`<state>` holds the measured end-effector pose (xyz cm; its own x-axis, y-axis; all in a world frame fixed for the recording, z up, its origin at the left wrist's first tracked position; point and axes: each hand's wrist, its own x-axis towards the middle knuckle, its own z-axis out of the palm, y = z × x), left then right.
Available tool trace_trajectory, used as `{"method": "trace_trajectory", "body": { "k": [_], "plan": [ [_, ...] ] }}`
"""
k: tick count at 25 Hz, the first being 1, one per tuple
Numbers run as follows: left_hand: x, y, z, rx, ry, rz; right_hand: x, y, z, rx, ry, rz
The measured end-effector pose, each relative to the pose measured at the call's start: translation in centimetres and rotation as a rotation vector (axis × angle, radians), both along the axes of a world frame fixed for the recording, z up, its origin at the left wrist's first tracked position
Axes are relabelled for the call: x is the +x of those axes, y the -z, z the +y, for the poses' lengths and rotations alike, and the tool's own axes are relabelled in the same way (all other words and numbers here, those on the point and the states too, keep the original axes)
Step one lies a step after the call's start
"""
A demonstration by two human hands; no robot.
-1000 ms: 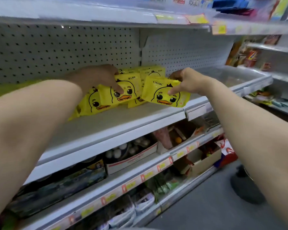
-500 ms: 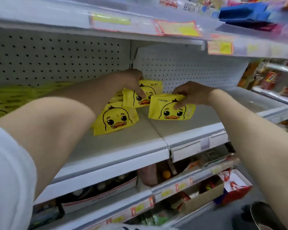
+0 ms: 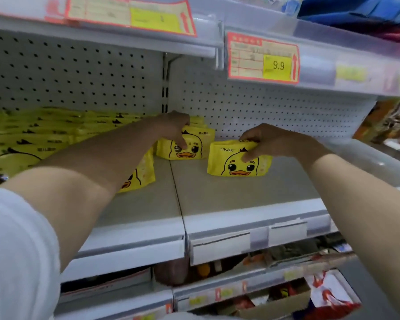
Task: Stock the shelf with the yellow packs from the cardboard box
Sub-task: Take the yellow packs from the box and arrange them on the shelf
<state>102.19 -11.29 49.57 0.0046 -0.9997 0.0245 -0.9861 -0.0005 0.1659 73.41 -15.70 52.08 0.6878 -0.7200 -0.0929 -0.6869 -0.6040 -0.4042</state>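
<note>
Two hands at shelf: rear yellow pack near pegboard wall, my left hand curled over its top, steadying; front yellow pack farther from wall, my right hand pinching its top edge, probably squaring duck face outward. No cardboard box in view.

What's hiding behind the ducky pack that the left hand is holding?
Behind the duck pack gripped by the left hand, the top of at least one more yellow pack shows, then the pegboard wall. The hand and front pack cover the rest.
</note>
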Motion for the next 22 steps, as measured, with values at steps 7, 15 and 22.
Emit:
{"method": "trace_trajectory", "body": {
  "k": [7, 15, 22],
  "plan": [
    [0.6, 1.5, 0.1, -0.148, -0.065, -0.153, 2.7, 1.1, -2.1, 0.05, -0.076, -0.073],
    [1.8, -1.6, 3.1, -0.439, -0.15, 0.111, 8.8, 1.6, -2.1, 0.078, -0.208, -0.127],
    [0.9, 0.3, 6.4, -0.236, -0.203, 0.101, 13.3, 2.9, -1.8, -0.093, -0.232, -0.195]
  ]
}}
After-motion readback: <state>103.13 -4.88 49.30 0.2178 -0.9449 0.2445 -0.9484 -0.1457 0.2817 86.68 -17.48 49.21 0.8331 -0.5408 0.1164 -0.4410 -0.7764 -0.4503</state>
